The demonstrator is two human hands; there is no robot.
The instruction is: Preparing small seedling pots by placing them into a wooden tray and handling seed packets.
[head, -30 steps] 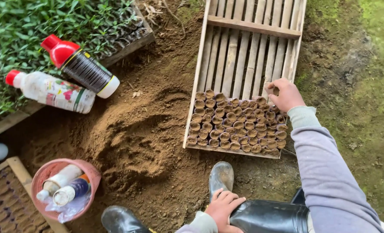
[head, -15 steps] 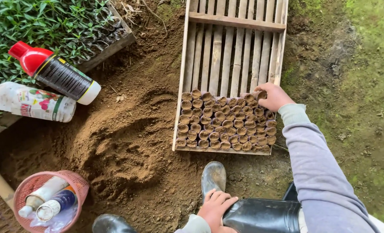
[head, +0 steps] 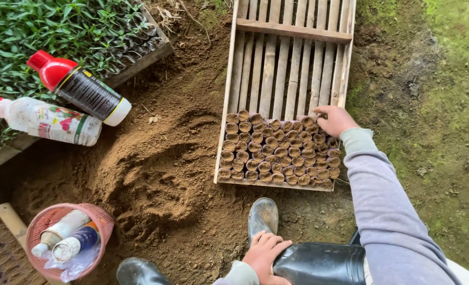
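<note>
A slatted wooden tray (head: 290,58) lies on the soil, its near end packed with several rows of small soil-filled tube pots (head: 276,153). My right hand (head: 333,119) rests on the far right corner of those pots, fingers curled over the top row; whether it grips one I cannot tell. My left hand (head: 263,255) lies flat on my black rubber boot (head: 319,264) at the bottom of the view, holding nothing.
A heap of loose brown soil (head: 150,179) sits left of the tray. Two bottles, one black with a red cap (head: 79,87) and one white (head: 47,121), lie by a seedling bed (head: 50,31). A pink basket (head: 68,243) holds more bottles. Another boot toe (head: 262,216) stands near.
The view has shifted, so everything sits a little differently in frame. My right hand stays at the far right corner of the pots, and my left hand stays on the boot.
</note>
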